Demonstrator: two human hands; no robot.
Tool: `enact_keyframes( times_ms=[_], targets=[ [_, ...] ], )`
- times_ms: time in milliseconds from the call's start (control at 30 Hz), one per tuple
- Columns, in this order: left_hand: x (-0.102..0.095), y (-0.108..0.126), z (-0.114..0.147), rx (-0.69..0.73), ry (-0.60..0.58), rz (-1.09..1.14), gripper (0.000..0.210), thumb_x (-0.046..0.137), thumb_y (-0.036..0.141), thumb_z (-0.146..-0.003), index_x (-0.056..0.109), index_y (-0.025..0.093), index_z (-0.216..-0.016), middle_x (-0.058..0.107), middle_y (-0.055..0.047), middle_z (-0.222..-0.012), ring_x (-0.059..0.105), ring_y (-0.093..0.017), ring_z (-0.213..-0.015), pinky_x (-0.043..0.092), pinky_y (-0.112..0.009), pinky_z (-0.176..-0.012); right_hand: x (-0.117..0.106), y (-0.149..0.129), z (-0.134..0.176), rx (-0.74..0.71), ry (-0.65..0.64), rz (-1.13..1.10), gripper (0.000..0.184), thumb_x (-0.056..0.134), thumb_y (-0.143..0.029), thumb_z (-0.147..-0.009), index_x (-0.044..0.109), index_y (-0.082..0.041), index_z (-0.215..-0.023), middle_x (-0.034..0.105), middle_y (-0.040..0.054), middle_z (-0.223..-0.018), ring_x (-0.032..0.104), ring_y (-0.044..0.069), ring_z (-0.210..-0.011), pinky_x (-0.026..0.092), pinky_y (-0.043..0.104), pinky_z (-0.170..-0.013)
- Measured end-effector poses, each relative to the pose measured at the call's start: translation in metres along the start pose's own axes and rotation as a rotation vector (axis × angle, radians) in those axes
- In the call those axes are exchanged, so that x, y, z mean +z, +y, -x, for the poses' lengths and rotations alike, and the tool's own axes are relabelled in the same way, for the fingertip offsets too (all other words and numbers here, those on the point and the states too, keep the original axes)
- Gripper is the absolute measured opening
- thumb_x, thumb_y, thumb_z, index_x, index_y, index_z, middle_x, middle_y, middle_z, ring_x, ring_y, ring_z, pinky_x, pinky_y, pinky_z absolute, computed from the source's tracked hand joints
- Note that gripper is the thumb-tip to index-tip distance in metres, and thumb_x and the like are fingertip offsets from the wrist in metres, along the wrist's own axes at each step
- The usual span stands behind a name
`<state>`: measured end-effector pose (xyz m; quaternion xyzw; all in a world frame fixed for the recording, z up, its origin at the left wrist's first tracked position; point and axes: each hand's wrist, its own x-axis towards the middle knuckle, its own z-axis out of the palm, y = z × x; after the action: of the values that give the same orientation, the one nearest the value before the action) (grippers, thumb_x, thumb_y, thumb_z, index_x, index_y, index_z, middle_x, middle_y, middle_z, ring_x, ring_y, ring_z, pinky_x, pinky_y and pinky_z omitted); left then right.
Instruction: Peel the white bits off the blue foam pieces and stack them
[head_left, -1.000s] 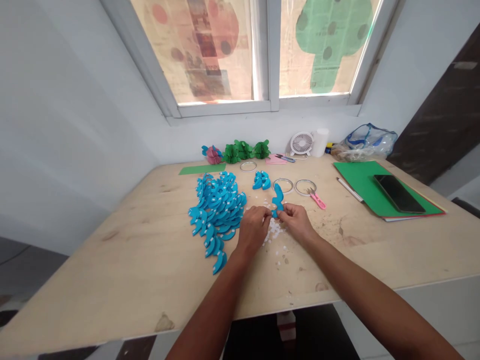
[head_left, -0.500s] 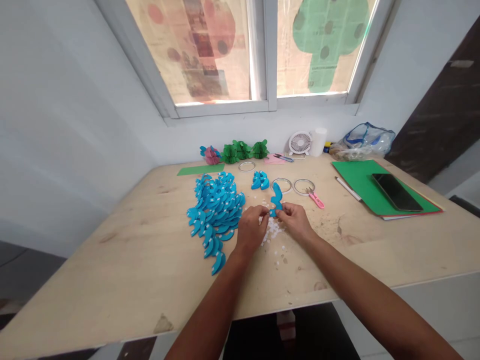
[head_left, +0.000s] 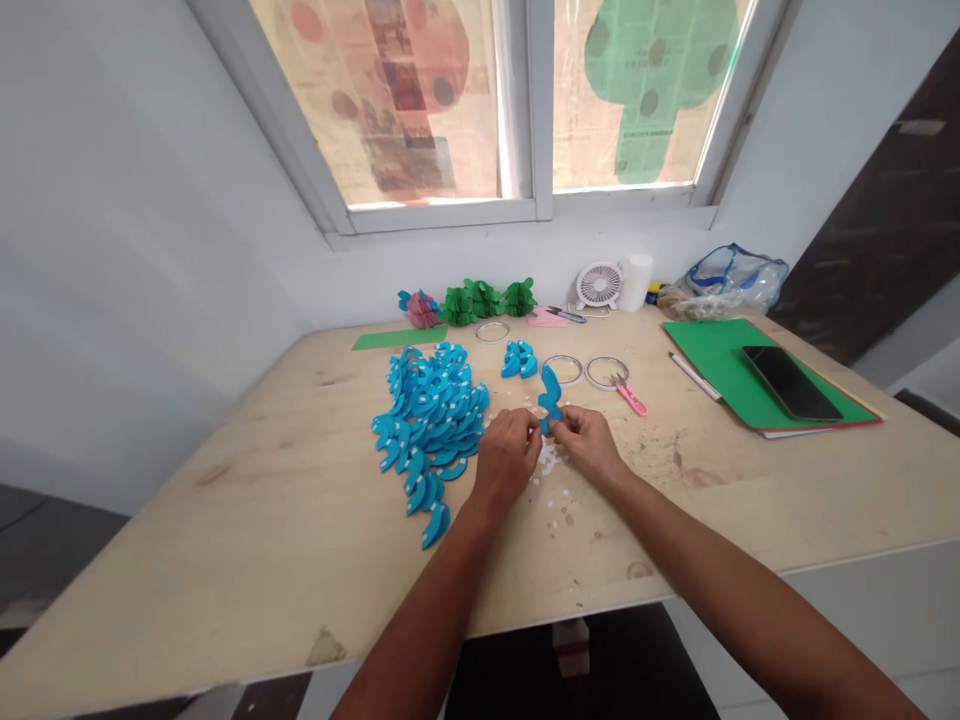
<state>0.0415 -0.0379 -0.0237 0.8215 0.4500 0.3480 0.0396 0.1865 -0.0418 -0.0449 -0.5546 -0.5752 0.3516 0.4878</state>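
My right hand [head_left: 592, 442] pinches the lower end of a curved blue paper piece [head_left: 550, 388] between thumb and fingers, holding it upright over the table. Closed in a pinch, my left hand [head_left: 508, 452] has its fingertips at the lower left edge of this piece; what lies between them is too small to make out. Small white scraps [head_left: 550, 458] are scattered beneath the hands. To the left lies a big heap of blue paper pieces [head_left: 435, 405] with white patches at their ends. A small blue group [head_left: 519, 359] sits farther back.
Rolls of tape [head_left: 607, 373] lie behind the hands, beside pink-handled snips [head_left: 632, 396]. A phone [head_left: 791, 383] rests on green sheets [head_left: 712, 370], near a white pen [head_left: 694, 376]. Green paper shapes [head_left: 484, 298], a small fan [head_left: 600, 285] and a plastic bag [head_left: 739, 280] line the wall.
My left hand has turned slightly and shifted a little to the right, its fingers covering more of the scraps. The blue piece tilts slightly differently; my right hand still holds it.
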Motion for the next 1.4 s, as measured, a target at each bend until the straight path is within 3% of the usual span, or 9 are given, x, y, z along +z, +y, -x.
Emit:
enact_keyframes(
  times_ms=[233,433,600,1100,1233,1400],
  targets=[
    [0.001,0.004,0.001,0.098,-0.023,-0.064,0.009,0.046,0.015,-0.078,0.051,0.019,-0.072,0.054,-0.003,-0.065,0.052,-0.019,-0.071,0.039,-0.029,-0.064,-0.001,0.0,0.0,-0.011,0.029,0.018,0.026,0.053,-0.037,-0.072,0.049,-0.017,-0.054,0.04,-0.0046,-0.048,0.034,0.009,-0.046,0.026,0.021,-0.045],
    [-0.001,-0.002,0.002,-0.038,0.035,0.13,0.005,0.049,0.017,-0.077,0.054,0.019,-0.077,0.059,-0.002,-0.07,0.055,-0.016,-0.068,0.042,-0.027,-0.064,-0.003,0.0,-0.002,0.019,0.063,-0.017,0.027,0.054,-0.038,-0.072,0.05,-0.017,-0.055,0.046,-0.0035,-0.049,0.039,0.009,-0.046,0.03,0.022,-0.046],
    [0.002,-0.005,0.001,-0.014,0.086,0.124,0.013,0.05,0.015,-0.078,0.057,0.018,-0.089,0.064,-0.004,-0.081,0.058,-0.017,-0.079,0.045,-0.029,-0.071,-0.002,0.001,-0.002,0.024,0.027,-0.025,0.026,0.054,-0.038,-0.072,0.053,-0.017,-0.056,0.05,-0.0026,-0.051,0.041,0.01,-0.047,0.031,0.022,-0.046],
    [0.004,-0.006,-0.002,-0.034,-0.054,0.056,0.01,0.042,0.016,-0.081,0.05,0.02,-0.075,0.057,-0.004,-0.074,0.053,-0.018,-0.076,0.041,-0.03,-0.068,0.002,-0.002,0.0,0.069,-0.011,-0.119,0.023,0.056,-0.037,-0.07,0.054,-0.016,-0.058,0.05,-0.0029,-0.049,0.041,0.009,-0.044,0.03,0.021,-0.044],
    [0.004,-0.007,-0.002,-0.059,-0.056,0.119,0.01,0.042,0.017,-0.081,0.049,0.019,-0.074,0.056,-0.003,-0.075,0.053,-0.018,-0.076,0.041,-0.029,-0.068,0.003,-0.009,0.0,0.127,-0.03,-0.232,0.023,0.058,-0.036,-0.068,0.053,-0.016,-0.057,0.053,-0.0013,-0.049,0.043,0.009,-0.043,0.031,0.021,-0.042],
    [0.001,-0.004,-0.001,-0.123,-0.01,0.234,0.008,0.044,0.017,-0.081,0.05,0.019,-0.077,0.058,-0.001,-0.076,0.055,-0.015,-0.073,0.042,-0.027,-0.065,0.001,-0.009,-0.001,0.104,-0.027,-0.201,0.023,0.058,-0.037,-0.068,0.056,-0.015,-0.06,0.056,0.0013,-0.051,0.048,0.012,-0.047,0.034,0.021,-0.043]
  ],
)
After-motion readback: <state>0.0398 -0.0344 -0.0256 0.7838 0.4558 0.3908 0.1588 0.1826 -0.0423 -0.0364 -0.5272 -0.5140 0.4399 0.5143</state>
